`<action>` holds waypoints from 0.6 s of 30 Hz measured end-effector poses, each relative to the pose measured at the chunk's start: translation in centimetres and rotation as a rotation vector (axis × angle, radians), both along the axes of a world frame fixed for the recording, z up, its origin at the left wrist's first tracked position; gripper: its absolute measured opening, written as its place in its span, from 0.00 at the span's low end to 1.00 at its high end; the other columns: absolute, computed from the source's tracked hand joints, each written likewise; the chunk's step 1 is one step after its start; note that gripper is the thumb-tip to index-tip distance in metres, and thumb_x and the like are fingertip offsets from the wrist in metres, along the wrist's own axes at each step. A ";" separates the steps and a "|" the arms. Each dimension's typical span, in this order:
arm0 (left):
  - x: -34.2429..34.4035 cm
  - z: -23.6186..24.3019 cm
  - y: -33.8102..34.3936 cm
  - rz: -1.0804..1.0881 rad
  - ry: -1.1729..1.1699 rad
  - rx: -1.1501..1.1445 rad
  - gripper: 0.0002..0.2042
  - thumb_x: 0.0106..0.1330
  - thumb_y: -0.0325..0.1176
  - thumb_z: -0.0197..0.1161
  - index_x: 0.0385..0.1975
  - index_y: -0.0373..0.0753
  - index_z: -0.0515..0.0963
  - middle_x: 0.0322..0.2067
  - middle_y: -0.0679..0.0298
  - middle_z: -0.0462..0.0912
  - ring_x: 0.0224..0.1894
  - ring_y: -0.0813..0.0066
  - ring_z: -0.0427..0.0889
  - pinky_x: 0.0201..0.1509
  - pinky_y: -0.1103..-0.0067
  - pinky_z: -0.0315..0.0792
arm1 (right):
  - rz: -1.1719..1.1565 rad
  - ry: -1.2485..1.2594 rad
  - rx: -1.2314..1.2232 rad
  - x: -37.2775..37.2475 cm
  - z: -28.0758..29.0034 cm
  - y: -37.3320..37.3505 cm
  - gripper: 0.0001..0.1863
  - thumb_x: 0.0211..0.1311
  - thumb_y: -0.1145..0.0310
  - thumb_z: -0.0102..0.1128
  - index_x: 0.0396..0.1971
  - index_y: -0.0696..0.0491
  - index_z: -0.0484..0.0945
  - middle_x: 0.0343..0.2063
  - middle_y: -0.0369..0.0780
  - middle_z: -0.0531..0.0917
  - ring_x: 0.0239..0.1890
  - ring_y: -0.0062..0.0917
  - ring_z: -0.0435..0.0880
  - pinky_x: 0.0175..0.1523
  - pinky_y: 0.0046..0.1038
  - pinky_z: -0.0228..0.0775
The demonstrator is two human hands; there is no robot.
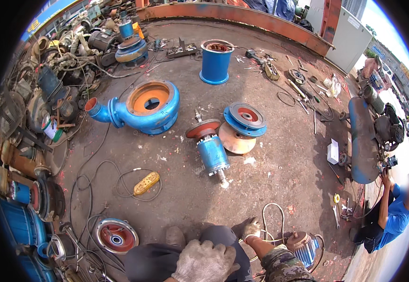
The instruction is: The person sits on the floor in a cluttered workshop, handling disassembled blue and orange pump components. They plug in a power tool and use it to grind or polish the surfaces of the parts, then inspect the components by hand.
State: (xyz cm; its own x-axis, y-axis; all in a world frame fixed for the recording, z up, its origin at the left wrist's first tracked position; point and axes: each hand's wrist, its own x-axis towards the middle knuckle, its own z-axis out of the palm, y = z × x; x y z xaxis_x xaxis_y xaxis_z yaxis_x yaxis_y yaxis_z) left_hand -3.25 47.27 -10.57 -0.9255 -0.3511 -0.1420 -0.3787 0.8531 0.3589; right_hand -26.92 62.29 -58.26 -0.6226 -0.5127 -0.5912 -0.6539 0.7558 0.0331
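From my feed, working from the left: a red and silver pump cover (pixel 116 235) lies on the ground among black cables, well left of the knees, and a yellow power strip (pixel 146 182) sits further out. Neither is within reach of a hand.

The left hand (pixel 204 261), in a worn grey glove, rests on the dark trouser knee (pixel 155 263). Its fingers are curled together over the cloth and it holds no tool. I read it as a bracing hand.

The right hand (pixel 251 229), also gloved, is down at the ground just ahead of the knee. I cannot tell whether its fingers are apart or pinching something.

The white hose (pixel 272 218) loops just to the right of that hand, near it but, as far as I can see, not in it. The small motor (pixel 303 245) stands inside the loop's right side.

As I judge it, this is a reach, with no grasp settled. Taking the hose would call for a short shift to the right and fingers wrapping round it.

Far right, another person's hands work at the blue tank (pixel 362 141).
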 end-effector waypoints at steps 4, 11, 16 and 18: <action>-0.4 -6.1 -1.8 -0.037 -0.250 0.032 0.17 0.67 0.52 0.69 0.41 0.45 0.87 0.39 0.59 0.89 0.46 0.58 0.87 0.47 0.59 0.77 | 0.113 0.040 -0.029 2.0 -0.1 -1.7 0.41 0.71 0.50 0.64 0.73 0.62 0.65 0.65 0.57 0.67 0.63 0.56 0.75 0.68 0.50 0.70; -3.8 -12.3 -7.6 -0.216 -0.161 0.104 0.17 0.67 0.51 0.69 0.41 0.44 0.88 0.40 0.58 0.90 0.47 0.59 0.89 0.51 0.60 0.79 | 0.167 0.025 -0.047 -0.1 1.4 0.2 0.39 0.68 0.47 0.65 0.74 0.52 0.68 0.67 0.49 0.69 0.65 0.54 0.75 0.66 0.53 0.71; -9.3 -13.8 -10.4 -0.447 -0.208 0.176 0.17 0.65 0.48 0.68 0.44 0.43 0.90 0.43 0.57 0.92 0.50 0.59 0.89 0.52 0.60 0.79 | 0.242 0.075 -0.128 -2.0 -4.0 5.1 0.37 0.67 0.48 0.64 0.74 0.44 0.69 0.68 0.43 0.70 0.66 0.53 0.75 0.63 0.56 0.74; -11.3 -14.8 -13.3 -0.547 -0.149 0.278 0.23 0.72 0.52 0.64 0.52 0.39 0.86 0.42 0.58 0.90 0.48 0.61 0.89 0.51 0.59 0.81 | 0.219 0.048 -0.143 -1.8 -3.9 4.8 0.41 0.62 0.44 0.68 0.74 0.42 0.69 0.71 0.45 0.68 0.67 0.53 0.75 0.62 0.57 0.77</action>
State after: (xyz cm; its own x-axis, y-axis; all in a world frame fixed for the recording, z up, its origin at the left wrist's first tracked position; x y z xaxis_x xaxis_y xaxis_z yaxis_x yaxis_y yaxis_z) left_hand -14.56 33.93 -25.39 -0.9240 0.2360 -0.3009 0.0230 0.8197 0.5723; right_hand -28.70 67.05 -62.14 -0.5135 -0.7145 -0.4752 -0.8024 0.5960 -0.0291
